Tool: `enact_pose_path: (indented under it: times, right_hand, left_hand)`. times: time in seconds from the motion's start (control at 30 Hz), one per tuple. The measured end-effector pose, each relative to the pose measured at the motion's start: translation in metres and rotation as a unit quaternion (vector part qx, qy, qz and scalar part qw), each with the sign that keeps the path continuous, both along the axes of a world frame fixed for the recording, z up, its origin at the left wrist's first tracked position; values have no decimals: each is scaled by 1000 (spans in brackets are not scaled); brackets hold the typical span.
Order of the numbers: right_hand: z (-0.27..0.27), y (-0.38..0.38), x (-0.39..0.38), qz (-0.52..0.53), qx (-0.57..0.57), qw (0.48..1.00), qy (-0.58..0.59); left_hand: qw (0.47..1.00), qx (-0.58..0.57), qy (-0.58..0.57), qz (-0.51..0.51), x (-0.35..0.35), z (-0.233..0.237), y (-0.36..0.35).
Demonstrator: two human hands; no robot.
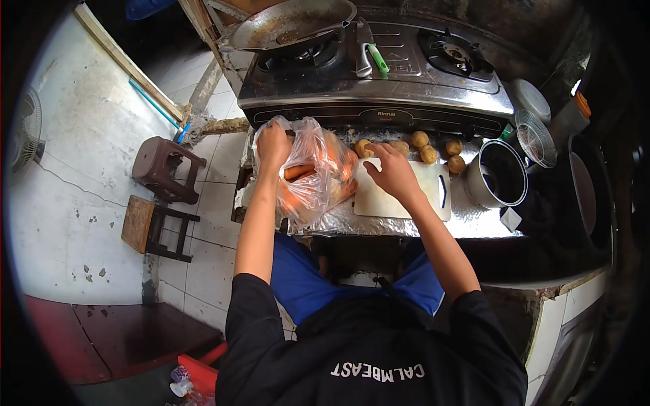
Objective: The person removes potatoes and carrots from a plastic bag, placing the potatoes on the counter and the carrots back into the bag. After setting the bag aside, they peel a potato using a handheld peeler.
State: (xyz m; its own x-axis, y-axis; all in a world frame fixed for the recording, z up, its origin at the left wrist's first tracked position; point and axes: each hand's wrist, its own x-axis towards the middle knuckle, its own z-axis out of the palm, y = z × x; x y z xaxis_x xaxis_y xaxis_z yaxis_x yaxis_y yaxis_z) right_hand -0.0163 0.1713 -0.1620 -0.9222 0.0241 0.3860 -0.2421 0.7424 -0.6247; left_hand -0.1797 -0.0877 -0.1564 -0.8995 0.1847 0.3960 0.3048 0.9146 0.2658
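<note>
My left hand point(273, 146) is closed on the upper left edge of a clear plastic bag point(305, 203). Carrots point(298, 172) fill much of the bag and show orange through the film. Over the upper part of a white cutting board point(399, 193), my right hand point(391, 168) is open, thumb and fingers apart. Its fingertips are right by a potato point(363, 148) at the board's far left corner. More potatoes point(428, 154) lie in a loose group behind and to the right of the board.
Behind the foil-covered counter point(338, 224) stands a gas stove point(379, 95) with a wok point(291, 24) on its left burner. A knife point(366, 34) and a green-handled tool point(378, 59) lie on the stove. At right is a metal pot point(497, 174); stools point(166, 169) stand left.
</note>
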Motion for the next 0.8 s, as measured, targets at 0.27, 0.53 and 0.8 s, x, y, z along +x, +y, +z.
enact_pose_path:
  times: [0.27,0.53,0.8]
  right_hand:
    - [-24,-4,-7,2,118,993,-30]
    - [-24,2,16,-20,-10,1000,-21]
    - [-4,1,30,-19,-65,997,-32]
  left_hand:
    - [1000,-5,0,-27,-39,-45,-13]
    - [999,5,-26,-35,-8,-14,-8]
    - [998,44,-39,-37,49,19,-14]
